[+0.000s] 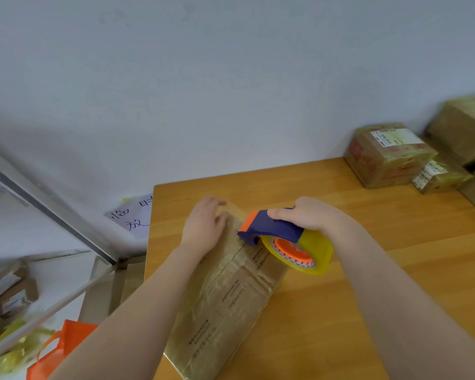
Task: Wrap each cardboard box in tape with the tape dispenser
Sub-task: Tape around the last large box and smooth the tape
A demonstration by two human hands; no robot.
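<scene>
A long flat cardboard box (231, 303), shiny with clear tape, lies on the wooden table (381, 270) and runs from the near edge toward the middle. My left hand (205, 224) rests flat on the box's far end with its fingers spread over a strip of tape. My right hand (310, 213) grips the blue and orange tape dispenser (272, 229), whose head touches the box top beside the left hand. The yellowish tape roll (299, 250) hangs at the dispenser's near side.
Several taped boxes (387, 154) are stacked at the table's back right by the white wall. Left of the table are a paper sign (133, 216), a metal rack with small boxes (8, 286), and an orange bag (66, 349) on the floor.
</scene>
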